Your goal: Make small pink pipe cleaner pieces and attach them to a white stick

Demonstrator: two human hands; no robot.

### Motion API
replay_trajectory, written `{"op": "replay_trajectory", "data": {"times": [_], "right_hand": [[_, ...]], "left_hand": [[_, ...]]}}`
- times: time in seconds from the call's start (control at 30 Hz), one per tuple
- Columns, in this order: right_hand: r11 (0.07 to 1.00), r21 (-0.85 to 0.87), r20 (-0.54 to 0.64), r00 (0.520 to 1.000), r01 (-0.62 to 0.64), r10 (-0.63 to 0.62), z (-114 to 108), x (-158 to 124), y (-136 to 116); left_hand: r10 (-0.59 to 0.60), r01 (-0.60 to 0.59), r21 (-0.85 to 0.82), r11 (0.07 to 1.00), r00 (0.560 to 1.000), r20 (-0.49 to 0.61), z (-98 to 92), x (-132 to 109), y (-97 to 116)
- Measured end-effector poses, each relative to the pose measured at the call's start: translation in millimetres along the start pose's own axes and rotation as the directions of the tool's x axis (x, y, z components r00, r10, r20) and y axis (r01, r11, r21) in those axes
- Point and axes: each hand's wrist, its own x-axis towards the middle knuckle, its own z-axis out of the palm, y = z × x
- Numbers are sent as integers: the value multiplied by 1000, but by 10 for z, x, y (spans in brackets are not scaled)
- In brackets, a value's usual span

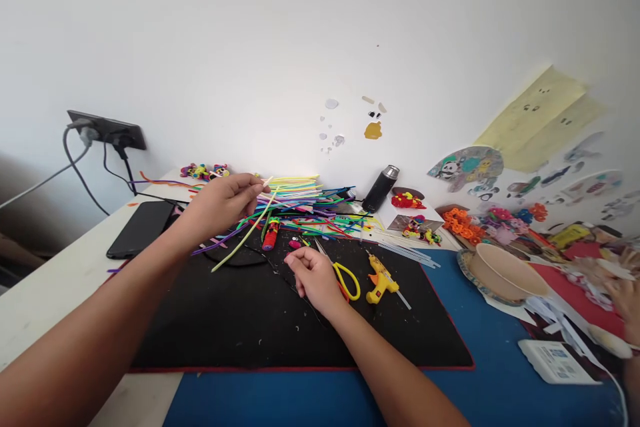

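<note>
My left hand (223,203) is raised above the back left of the black mat (210,320), its fingers pinched on a pale yellow-green pipe cleaner (243,237) that slants down toward the mat. My right hand (315,277) rests on the mat with its fingers curled down; nothing shows plainly in them. Just right of it lie yellow-handled scissors (346,278) and a yellow glue gun (380,280). A heap of coloured pipe cleaners (300,203) lies behind both hands. A small red figure (271,235) stands by the heap.
A black phone (140,228) lies at the left, below a wall socket with cables (106,130). A black bottle (380,188) lies near the wall. Paper bowls (505,268), coloured craft pieces and a white box (557,360) crowd the right, where another person's hand (625,297) shows.
</note>
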Motion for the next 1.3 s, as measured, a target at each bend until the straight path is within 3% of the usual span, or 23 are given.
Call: {"op": "replay_trajectory", "data": {"times": [0.2, 0.33, 0.43, 0.53, 0.67, 0.8, 1.03, 1.3], "right_hand": [[994, -38, 139, 984, -105, 109, 285, -278, 6], [960, -265, 207, 967, -89, 147, 342, -454, -53], [888, -460, 184, 976, -19, 117, 231, -481, -117], [817, -577, 72, 996, -2, 54, -22, -439, -196], [703, -708, -80, 997, -63, 9, -464, -401, -330], [518, -849, -117, 993, -102, 5, -768, -468, -452], [139, -987, -70, 994, -82, 89, -777, -562, -508], [77, -996, -35, 990, -46, 136, -725, -490, -376]], "left_hand": [[-58, 42, -194, 980, 995, -76, -153, -73, 120], [-47, 20, -232, 972, 993, -111, -264, -126, 171], [-31, 1, -224, 975, 991, -130, -320, -159, 184], [-27, -8, -229, 973, 989, -148, -344, -181, 198], [-15, -12, -234, 972, 993, -113, -335, -193, 243], [10, -14, -216, 976, 1000, -24, -291, -186, 257], [164, -158, -64, 985, 983, 88, -165, -177, 192], [230, -232, -6, 973, 963, 139, -108, -195, 205]]}}
